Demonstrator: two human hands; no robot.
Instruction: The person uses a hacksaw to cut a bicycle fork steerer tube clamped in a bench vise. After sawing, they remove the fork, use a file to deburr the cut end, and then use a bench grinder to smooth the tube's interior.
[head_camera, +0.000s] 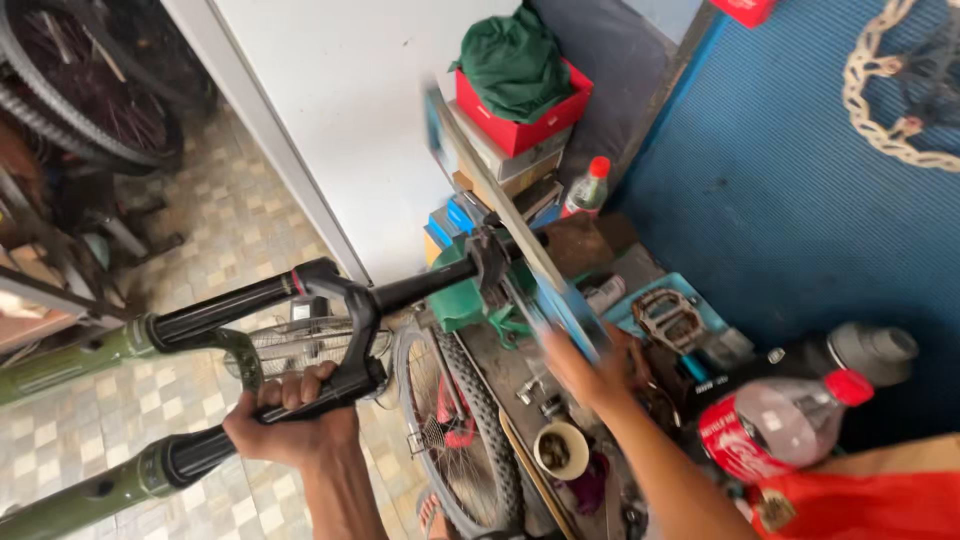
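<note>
Where the beige checkered tile floor (90, 420) meets a white wall (340, 100), the olive-green bicycle suspension fork with black stanchions (250, 330) lies tilted. The left hand (290, 425) grips its crown; the blurred right hand (590, 370) holds a long blue-edged flat tool (520, 250), right of the fork.

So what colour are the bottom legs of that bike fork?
Olive green, below black upper tubes; the fork, gripped by the left hand, shows in the head view.

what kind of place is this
Most likely a small bike repair shop. The left hand grips a suspension fork clamped at a cluttered workbench, a bike wheel leans below it, and a pedal lies among loose parts.
</note>
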